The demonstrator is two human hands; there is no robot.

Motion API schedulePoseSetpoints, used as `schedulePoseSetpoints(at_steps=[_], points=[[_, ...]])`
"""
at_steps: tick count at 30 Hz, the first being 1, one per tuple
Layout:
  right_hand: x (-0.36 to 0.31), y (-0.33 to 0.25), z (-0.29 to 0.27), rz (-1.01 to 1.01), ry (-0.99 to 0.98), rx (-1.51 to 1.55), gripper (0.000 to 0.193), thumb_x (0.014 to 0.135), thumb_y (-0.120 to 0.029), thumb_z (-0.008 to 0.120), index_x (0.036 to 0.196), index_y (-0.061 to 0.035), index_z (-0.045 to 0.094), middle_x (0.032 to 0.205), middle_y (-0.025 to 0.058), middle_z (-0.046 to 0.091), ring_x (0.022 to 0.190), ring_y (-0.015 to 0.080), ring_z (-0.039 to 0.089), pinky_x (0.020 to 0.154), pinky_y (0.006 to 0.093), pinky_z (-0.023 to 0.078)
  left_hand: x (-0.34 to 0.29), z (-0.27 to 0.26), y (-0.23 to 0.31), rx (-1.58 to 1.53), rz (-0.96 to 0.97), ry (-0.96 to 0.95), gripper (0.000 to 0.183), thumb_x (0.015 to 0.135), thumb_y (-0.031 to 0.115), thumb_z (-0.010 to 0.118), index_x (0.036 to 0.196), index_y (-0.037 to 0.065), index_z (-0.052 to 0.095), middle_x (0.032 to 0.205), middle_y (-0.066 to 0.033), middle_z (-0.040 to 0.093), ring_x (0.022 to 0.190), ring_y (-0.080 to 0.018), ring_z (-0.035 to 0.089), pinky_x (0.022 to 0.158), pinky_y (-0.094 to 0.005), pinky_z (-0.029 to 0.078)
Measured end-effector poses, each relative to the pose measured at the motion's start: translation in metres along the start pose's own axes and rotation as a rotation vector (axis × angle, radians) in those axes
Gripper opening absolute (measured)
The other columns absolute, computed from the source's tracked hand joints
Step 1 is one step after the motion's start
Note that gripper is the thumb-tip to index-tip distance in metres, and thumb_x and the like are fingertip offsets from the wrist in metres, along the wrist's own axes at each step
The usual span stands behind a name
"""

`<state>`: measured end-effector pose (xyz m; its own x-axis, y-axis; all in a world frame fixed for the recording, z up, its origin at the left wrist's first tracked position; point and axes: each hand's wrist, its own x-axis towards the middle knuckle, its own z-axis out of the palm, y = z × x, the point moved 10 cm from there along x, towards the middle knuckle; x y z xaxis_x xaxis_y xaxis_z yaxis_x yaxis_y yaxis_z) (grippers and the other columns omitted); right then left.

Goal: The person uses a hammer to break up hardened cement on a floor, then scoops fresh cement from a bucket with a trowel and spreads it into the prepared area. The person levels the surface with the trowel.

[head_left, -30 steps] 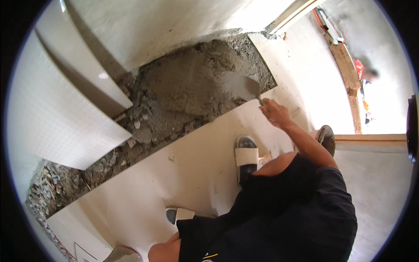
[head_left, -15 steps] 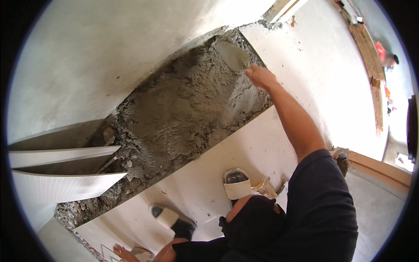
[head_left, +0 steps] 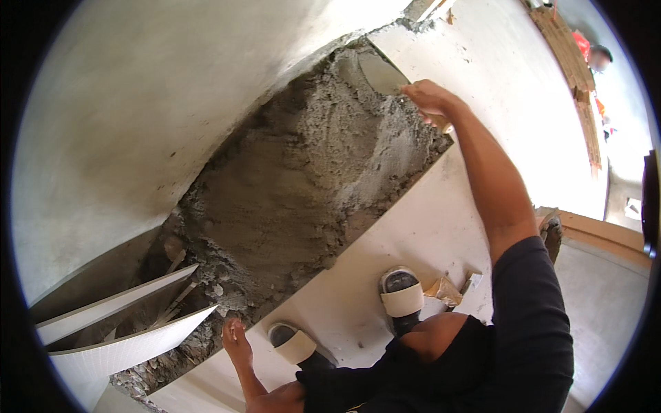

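Note:
My right hand [head_left: 434, 102] grips the handle of a trowel, whose pale end sticks out below the fist. The trowel's flat blade [head_left: 381, 73] lies on the far right part of a grey mortar bed [head_left: 268, 179], close to the edge of a pale floor tile [head_left: 475, 76]. The mortar is smoother in the middle and rough and crumbly toward its edges. My left hand [head_left: 237, 341] hangs over the near edge of the bed, fingers loosely bent and apart, with nothing visible in them.
Two white tile panels [head_left: 158, 339] stand on edge at the left, with rubble beside them. A plastered wall [head_left: 151, 117] borders the bed. My sandalled feet stand on a pale tile [head_left: 427, 206], near a torn brown scrap [head_left: 445, 292]. Another person [head_left: 600, 58] is at the far right.
My left hand has risen from the lower edge toward the bed's near edge. My right hand and trowel have shifted slightly right in view, and the whole view has moved somewhat.

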<state>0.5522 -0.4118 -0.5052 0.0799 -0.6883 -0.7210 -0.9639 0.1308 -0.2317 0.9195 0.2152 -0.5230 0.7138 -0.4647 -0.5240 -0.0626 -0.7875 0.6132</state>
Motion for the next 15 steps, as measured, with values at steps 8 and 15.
schedulePoseSetpoints(at_steps=[8,15], points=[[-0.108,-0.048,0.089,-0.39,0.058,-0.539,0.039,0.1,-0.047,0.038,0.107,-0.0118,0.053,0.075,0.0057,0.06,0.065,0.0181,0.062,0.056,0.0343,0.052,0.018,-0.019,-0.025,-0.133,-0.038,0.049,0.034,0.099,0.033,0.05,0.11,0.003,0.059,0.104,-0.0105,0.065,0.088,-0.0202,0.063,0.08,-0.0369,0.049],[-0.052,-0.05,0.049,-0.209,0.432,-0.496,0.04,0.101,-0.042,0.037,0.109,-0.0057,0.052,0.087,0.0136,0.063,0.078,0.0308,0.066,0.073,0.0449,0.054,0.021,-0.03,-0.043,-0.135,-0.045,0.106,0.037,0.099,0.035,0.049,0.111,0.002,0.059,0.102,-0.0114,0.065,0.083,-0.0212,0.064,0.078,-0.0358,0.05]])
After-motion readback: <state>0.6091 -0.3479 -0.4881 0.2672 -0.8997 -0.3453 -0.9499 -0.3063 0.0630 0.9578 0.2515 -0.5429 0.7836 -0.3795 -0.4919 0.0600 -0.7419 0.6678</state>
